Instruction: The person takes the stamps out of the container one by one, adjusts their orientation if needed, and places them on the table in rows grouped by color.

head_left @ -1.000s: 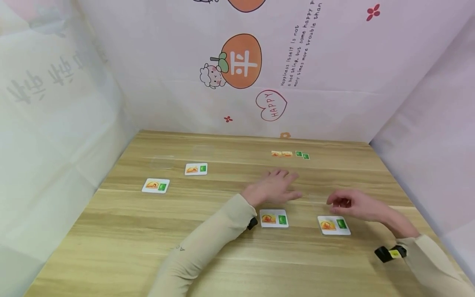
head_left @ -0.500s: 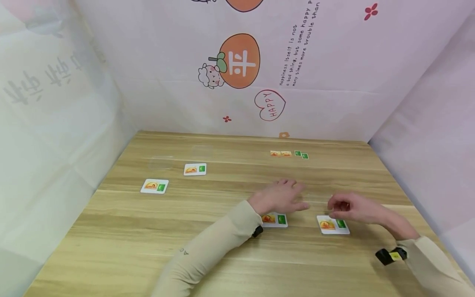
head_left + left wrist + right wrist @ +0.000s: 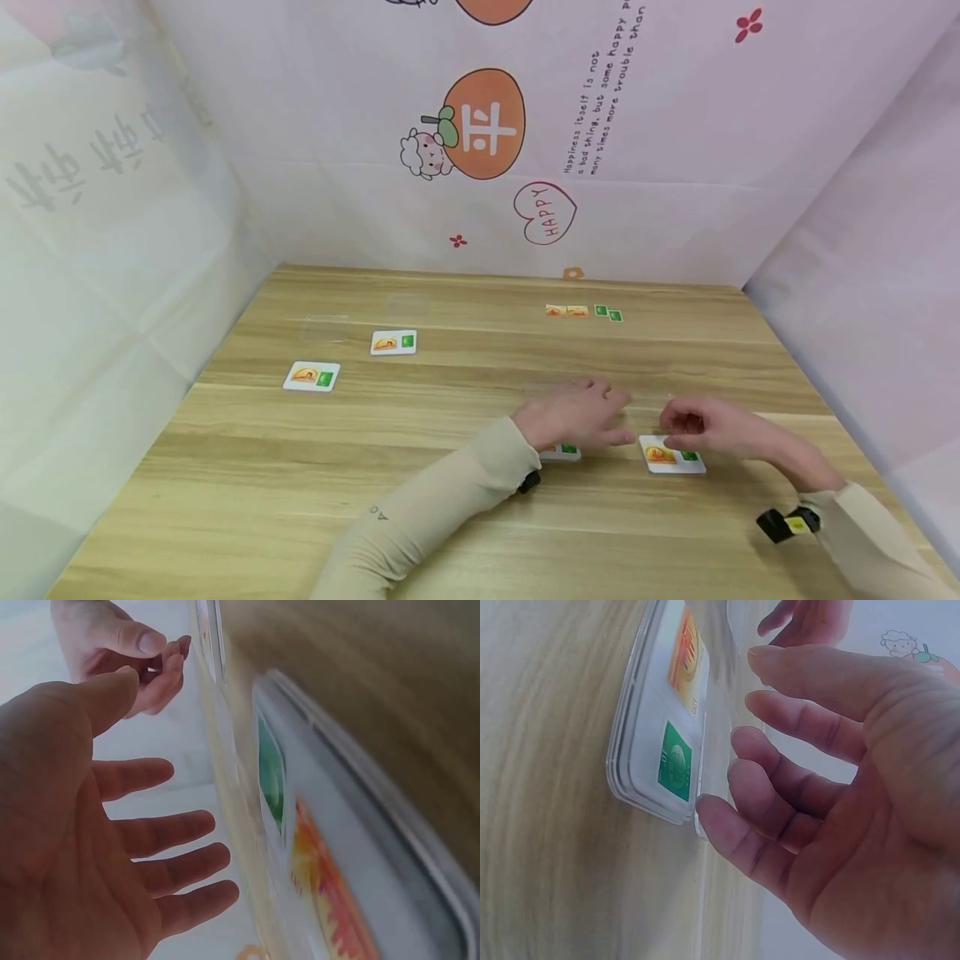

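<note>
My left hand [image 3: 573, 417] hovers with fingers spread straight above a flat white case [image 3: 561, 454], covering most of it in the head view. The left wrist view shows the case's green picture [image 3: 271, 772] and orange picture [image 3: 326, 892], and a bare palm. Farther right, my right hand [image 3: 723, 429] bends its fingers loosely over the back edge of a second white case [image 3: 660, 455]. Nothing shows between thumb and fingertips in the right wrist view. There, the second case has a clear rim, an orange stamp-like picture [image 3: 688, 664] and a green one [image 3: 675, 761].
Two similar white cases, one nearer [image 3: 311, 377] and one farther [image 3: 393, 342], lie at the left. Clear plastic pieces [image 3: 326, 328] lie behind them. Small loose orange pictures [image 3: 566, 311] and green pictures [image 3: 608, 313] sit near the table's back edge, before a printed cloth wall [image 3: 675, 183].
My left hand has moved right and nearer to me, and now overlaps the middle case in the head view. My right hand has shifted slightly toward me over the right case.
</note>
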`<state>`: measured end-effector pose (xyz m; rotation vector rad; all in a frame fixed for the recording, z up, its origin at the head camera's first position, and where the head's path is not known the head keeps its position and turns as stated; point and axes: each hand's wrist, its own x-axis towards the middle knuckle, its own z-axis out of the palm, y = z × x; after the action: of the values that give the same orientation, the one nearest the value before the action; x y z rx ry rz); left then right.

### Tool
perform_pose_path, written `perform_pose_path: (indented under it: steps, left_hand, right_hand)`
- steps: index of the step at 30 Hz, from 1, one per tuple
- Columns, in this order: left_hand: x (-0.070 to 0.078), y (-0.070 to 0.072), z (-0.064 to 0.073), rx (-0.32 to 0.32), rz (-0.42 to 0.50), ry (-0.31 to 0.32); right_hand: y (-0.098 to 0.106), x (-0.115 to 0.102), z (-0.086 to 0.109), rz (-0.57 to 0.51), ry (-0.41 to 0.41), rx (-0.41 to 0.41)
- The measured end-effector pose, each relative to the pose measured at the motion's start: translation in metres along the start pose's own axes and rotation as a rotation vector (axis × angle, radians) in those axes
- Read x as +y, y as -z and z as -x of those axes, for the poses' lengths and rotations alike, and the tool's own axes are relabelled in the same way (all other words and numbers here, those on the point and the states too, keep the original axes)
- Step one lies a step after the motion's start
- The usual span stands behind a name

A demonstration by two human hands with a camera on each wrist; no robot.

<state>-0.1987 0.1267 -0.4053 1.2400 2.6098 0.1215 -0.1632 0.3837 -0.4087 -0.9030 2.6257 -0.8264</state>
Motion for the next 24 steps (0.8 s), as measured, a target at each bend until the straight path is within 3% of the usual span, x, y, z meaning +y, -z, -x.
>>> perform_pose_path:
  steps: [6, 15, 24]
  left_hand:
    - [0.009, -0.001, -0.001, -0.003, -0.051, -0.020]
    - [0.023, -0.005, 0.002, -0.020, -0.026, -0.005]
    - [0.032, -0.010, 0.001, -0.029, -0.029, 0.005]
  right_hand:
    - [-0.003, -0.003, 0.001, 0.041, -0.032, 0.006]
    - [-0.004, -0.007, 0.003, 0.052, -0.025, 0.012]
    - [-0.006, -0.005, 0.002, 0.071, -0.094, -0.010]
